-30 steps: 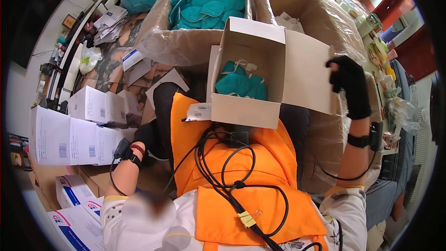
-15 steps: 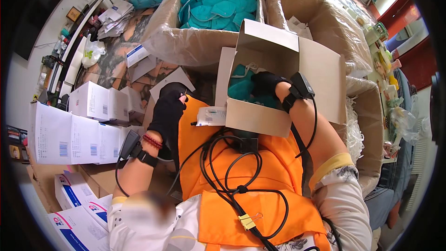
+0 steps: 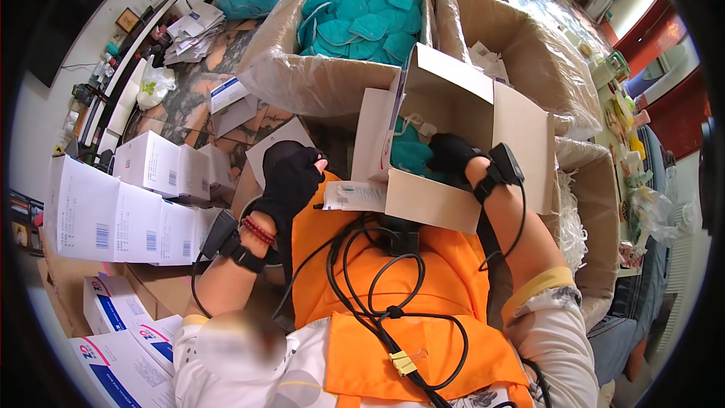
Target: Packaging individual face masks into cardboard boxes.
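Observation:
An open white cardboard box (image 3: 436,198) with brown inner walls sits tilted over my lap, its flaps spread. Inside lie teal face masks (image 3: 410,153) with white elastic straps. My right hand (image 3: 455,156), in a black fingerless glove, reaches into this box against the masks; its fingers are mostly hidden. My left hand (image 3: 291,180), gloved the same way, is closed above my left thigh, left of the box. Whatever its curled fingers may hold is hidden. Between that hand and the box lies a white printed packet (image 3: 355,196).
A large plastic-lined carton (image 3: 317,79) piled with teal masks stands ahead, another lined carton (image 3: 529,53) to its right. White boxes (image 3: 98,211) line the left side. A carton with white straps (image 3: 585,174) is at right. Black cables (image 3: 377,287) loop over my orange apron.
The open box has shifted slightly right in view, with my right hand still inside. My left hand has moved a little right, toward the packet, and stays closed.

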